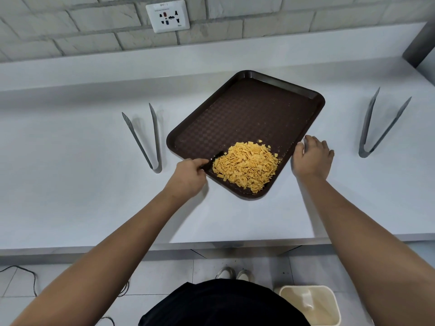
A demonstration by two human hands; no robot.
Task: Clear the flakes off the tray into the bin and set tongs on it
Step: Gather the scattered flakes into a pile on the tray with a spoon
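Between both hands — flakes (246,166) heaped at the tray's (249,114) near corner.

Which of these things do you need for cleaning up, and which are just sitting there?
For the job:
tray
flakes
bin on the floor
left tongs
right tongs
left hand, gripping the tray's near-left edge
right hand, at the tray's right edge

Just there:
wall socket
cable on the floor
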